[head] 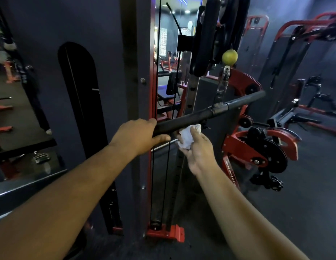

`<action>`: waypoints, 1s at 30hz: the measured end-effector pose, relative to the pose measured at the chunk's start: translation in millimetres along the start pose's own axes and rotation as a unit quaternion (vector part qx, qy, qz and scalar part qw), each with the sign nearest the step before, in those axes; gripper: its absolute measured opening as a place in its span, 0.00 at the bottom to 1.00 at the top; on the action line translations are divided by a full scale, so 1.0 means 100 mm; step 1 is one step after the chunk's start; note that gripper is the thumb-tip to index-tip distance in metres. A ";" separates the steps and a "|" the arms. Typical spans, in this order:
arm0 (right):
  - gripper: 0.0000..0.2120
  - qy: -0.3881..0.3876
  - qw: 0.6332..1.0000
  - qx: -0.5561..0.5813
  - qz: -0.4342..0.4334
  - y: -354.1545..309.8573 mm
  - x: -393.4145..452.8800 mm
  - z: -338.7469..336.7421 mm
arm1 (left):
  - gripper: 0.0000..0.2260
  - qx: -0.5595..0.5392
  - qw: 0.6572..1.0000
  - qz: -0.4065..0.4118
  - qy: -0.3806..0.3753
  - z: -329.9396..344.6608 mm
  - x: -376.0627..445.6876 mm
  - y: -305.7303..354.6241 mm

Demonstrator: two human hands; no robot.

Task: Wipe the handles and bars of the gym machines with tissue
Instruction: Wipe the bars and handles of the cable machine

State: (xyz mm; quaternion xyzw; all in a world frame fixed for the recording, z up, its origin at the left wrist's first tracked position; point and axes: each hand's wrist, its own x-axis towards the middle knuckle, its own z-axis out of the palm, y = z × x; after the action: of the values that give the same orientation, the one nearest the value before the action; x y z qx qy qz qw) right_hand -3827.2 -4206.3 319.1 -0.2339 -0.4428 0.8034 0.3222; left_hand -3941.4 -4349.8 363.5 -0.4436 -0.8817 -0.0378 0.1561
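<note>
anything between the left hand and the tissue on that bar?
Head view: only a short bare stretch of the black bar separates the left hand, gripping its near end, from the tissue held up under it by the right hand.

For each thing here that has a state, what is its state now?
Left hand: grips the near end of the bar.
Right hand: holds the tissue.
Tissue: crumpled, pressed against the underside of the bar.
Bar: hangs tilted from a chain, far end higher.
Chain: taut, clipped to the bar.
</note>
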 end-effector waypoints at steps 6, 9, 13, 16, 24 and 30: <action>0.13 0.083 0.790 -0.412 -0.446 -0.18 0.39 -0.35 | 0.28 -0.046 0.998 -0.018 0.039 0.02 -0.04 0.00; 0.21 0.065 0.703 -0.573 -0.416 -0.09 0.58 -0.32 | 0.27 -0.047 0.998 -0.020 0.045 0.04 -0.05 0.05; 0.42 -0.061 0.598 -0.660 -0.451 0.20 0.36 -0.14 | 0.30 -0.028 0.998 -0.026 0.055 0.08 -0.05 0.03; 0.39 -0.056 0.520 -0.722 -0.454 0.03 0.51 -0.20 | 0.29 -0.022 0.998 -0.030 0.040 0.09 -0.06 0.00; 0.41 -0.121 0.509 -0.726 -0.446 -0.11 0.48 0.02 | 0.28 -0.031 0.998 -0.042 0.045 0.13 -0.05 -0.06; 0.41 -0.159 0.381 -0.832 -0.370 -0.55 0.67 0.14 | 0.28 -0.017 0.999 -0.042 0.016 0.17 -0.08 -0.06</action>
State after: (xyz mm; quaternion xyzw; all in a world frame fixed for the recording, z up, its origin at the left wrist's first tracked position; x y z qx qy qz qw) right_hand -3865.0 -4144.1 367.7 -0.0659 -0.9751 -0.1446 0.1548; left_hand -3945.8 -4355.7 345.0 -0.4079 -0.8963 -0.0668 0.1607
